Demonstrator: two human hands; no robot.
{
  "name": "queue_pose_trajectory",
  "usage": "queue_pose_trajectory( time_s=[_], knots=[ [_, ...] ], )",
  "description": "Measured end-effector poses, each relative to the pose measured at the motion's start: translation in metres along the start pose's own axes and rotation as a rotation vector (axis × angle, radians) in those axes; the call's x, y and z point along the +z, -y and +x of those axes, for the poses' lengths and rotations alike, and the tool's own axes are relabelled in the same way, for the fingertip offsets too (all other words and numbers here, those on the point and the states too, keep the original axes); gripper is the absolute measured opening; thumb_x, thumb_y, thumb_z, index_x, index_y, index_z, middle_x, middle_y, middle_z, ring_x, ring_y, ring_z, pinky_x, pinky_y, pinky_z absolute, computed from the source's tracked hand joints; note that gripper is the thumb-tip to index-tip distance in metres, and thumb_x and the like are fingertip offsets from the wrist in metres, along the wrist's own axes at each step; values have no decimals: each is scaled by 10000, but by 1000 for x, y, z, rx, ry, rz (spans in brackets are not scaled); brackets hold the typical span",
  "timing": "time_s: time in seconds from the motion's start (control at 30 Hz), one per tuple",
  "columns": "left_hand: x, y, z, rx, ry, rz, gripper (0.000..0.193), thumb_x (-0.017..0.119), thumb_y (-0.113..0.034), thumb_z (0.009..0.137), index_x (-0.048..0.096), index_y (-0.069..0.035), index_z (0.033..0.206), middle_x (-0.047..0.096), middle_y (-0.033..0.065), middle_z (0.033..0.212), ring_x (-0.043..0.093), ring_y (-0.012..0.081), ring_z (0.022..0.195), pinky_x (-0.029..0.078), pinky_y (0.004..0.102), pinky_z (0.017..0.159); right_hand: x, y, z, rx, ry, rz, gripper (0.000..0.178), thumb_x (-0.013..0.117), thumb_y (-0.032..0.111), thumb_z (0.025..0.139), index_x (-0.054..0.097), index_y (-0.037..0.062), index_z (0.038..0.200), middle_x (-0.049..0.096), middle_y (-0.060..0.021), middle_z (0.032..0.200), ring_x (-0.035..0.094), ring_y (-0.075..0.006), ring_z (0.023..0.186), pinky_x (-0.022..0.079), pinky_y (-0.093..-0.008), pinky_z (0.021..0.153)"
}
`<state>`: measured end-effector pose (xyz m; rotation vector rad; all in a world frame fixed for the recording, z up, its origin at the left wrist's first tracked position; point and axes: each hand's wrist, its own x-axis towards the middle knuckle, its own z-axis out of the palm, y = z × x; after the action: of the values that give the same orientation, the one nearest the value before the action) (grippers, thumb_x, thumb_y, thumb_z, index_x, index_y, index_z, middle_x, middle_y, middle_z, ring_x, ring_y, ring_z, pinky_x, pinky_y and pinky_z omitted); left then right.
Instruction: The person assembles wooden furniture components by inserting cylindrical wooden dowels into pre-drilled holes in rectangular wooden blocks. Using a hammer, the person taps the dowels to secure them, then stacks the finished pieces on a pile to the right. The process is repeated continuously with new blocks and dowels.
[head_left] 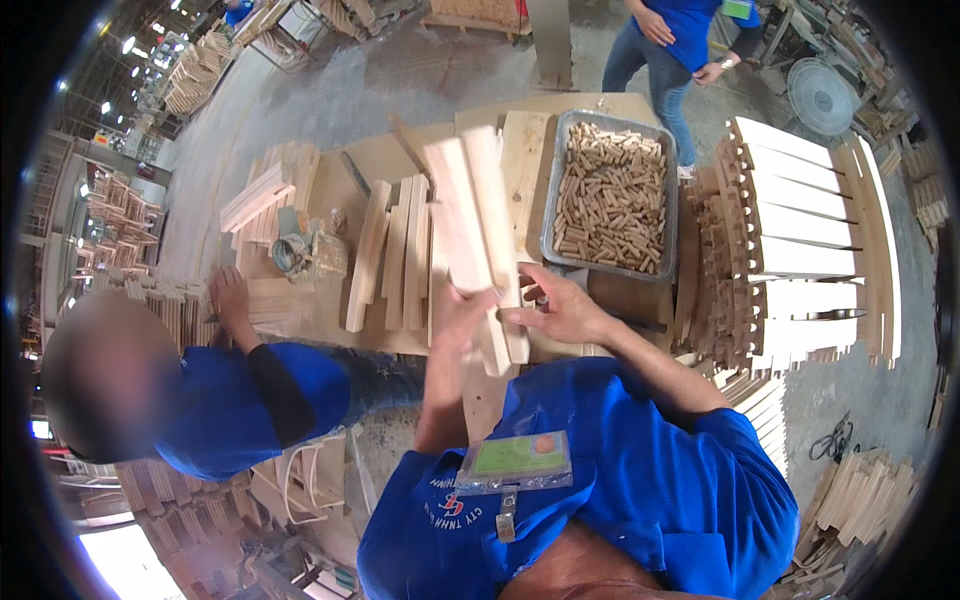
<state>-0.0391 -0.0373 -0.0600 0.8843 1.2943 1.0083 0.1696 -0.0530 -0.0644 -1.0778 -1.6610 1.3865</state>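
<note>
Two long pale wooden slats, a left slat (462, 215) and a right slat (492, 195), are held up side by side over the table, pointing away from me. My left hand (462, 318) is closed round their near part, slightly blurred. On the other side, my right hand (565, 308) has its thumb against the right slat near its lower end; its fingers curl at the edge, partly hidden. Several more wooden slats (395, 255) lie on the table left of the held pair. To the right stands a grey plastic tub (549, 215) full of short wooden dowels (612, 200).
A co-worker in a blue shirt (250, 400) is close on my left, one hand on the table (330, 190). Another person (660, 60) stands beyond the tub. Stacked wooden parts (800, 240) rise on the right. A small jar (290, 255) sits at the table's left.
</note>
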Motion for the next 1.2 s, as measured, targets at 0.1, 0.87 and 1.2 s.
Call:
queue_pose_trajectory(
  time_s=[0.1, 0.87, 1.2],
  knots=[
    [6, 4, -7, -8, 141, 50, 401, 774, -57, 843, 720, 32, 1231, 776, 98, 1046, 733, 150, 899, 602, 323, 772, -1, 2, 4, 152, -33, 132, 573, 803, 219, 944, 537, 17, 1410, 671, -148, 1277, 678, -207, 1062, 584, -361, 885],
    [22, -14, 17, 342, 89, -402, 538, 541, -520, 1086, 505, -37, 1319, 675, 121, 1171, 715, 208, 1021, 619, 393, 892, -29, 28, -7, -1, 66, 209, 487, 767, 168, 981, 570, 77, 1418, 677, -27, 1165, 617, -116, 1039, 535, -315, 877],
    [34, -34, 20, 410, -66, -295, 486, 673, -264, 1067, 464, -38, 1442, 644, 80, 1253, 595, 133, 1131, 492, 315, 1004, -35, 32, -3, -51, 56, 250, 497, 777, 239, 979, 591, 73, 1409, 692, -30, 1124, 621, -117, 994, 527, -309, 832]
  ],
)
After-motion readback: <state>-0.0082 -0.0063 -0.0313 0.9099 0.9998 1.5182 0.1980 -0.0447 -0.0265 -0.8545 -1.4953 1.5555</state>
